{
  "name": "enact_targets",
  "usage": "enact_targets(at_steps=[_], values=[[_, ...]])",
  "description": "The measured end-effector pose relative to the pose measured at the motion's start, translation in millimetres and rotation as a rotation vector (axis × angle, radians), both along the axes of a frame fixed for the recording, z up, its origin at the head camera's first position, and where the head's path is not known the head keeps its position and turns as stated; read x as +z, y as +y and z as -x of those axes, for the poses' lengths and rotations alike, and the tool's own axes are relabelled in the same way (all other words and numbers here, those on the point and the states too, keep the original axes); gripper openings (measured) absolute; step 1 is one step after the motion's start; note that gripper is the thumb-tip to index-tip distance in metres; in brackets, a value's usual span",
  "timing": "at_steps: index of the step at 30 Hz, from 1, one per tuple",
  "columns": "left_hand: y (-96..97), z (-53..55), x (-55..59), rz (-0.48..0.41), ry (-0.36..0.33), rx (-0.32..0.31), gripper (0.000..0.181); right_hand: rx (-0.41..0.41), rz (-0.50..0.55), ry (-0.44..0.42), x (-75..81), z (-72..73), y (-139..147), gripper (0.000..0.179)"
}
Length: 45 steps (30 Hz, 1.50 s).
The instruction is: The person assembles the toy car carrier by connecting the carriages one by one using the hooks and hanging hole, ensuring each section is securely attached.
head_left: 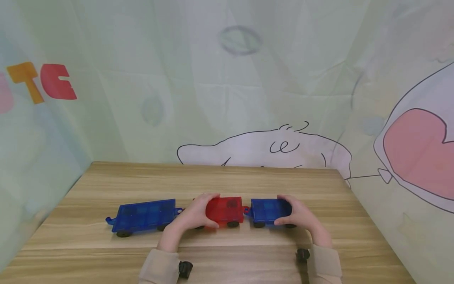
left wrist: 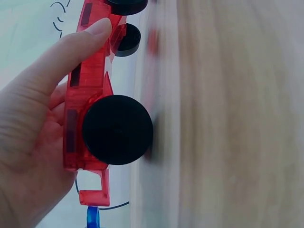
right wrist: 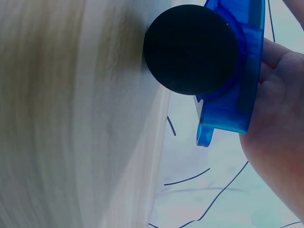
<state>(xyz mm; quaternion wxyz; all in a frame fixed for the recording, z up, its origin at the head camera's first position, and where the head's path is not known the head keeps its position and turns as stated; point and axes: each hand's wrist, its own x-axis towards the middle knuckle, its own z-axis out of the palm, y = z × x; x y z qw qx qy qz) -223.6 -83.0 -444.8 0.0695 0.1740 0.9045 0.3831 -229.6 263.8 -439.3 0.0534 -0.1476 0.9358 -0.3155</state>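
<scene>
One red car (head_left: 225,210) gripped by left hand (head_left: 194,213), blue car (head_left: 267,210) by right hand (head_left: 300,215), couplings (head_left: 246,210) seemingly linked

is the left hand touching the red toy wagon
Touching: the left wrist view shows the left hand gripping the red toy wagon, its thumb lying against the side.

Probably a cloth-walled booth (head_left: 39,173): cartoon-printed hangings (head_left: 291,86) on three sides of a wood-grain table (head_left: 244,264).

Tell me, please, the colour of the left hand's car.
The car is red; the left wrist view shows it best.
</scene>
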Motion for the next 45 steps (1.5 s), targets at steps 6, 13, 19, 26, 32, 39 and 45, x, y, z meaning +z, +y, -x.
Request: enact_targets(at_steps=[6,13,19,26,32,39,45], values=[[0.3,-0.7,2.0,0.011,0.003,0.001,0.085,-0.003,0.007,-0.006,-0.1,-0.3,-1.4,0.090],[1.5,-1.1,1.7,0.034,0.019,-0.005,0.085,-0.011,0.009,-0.018,2.1,-1.7,-0.4,0.091],[2.5,-1.5,1.6,0.045,0.017,-0.003,0.085,-0.009,-0.001,-0.011,2.5,-2.3,-0.3,0.090],[2.4,-2.9,2.6,0.038,0.022,-0.017,0.086,-0.009,-0.007,-0.011,2.7,-2.2,-0.2,0.091],[2.4,-3.4,3.5,0.040,0.018,-0.015,0.089,-0.002,-0.008,-0.006,2.6,-1.7,0.6,0.092],[1.1,-2.7,1.0,0.036,0.031,-0.029,0.093,0.018,-0.015,0.015,2.3,-1.0,-0.7,0.091],[-1.8,-3.2,3.6,0.036,0.009,-0.035,0.099,0.018,-0.013,-0.001,3.8,-0.8,-1.9,0.093]])
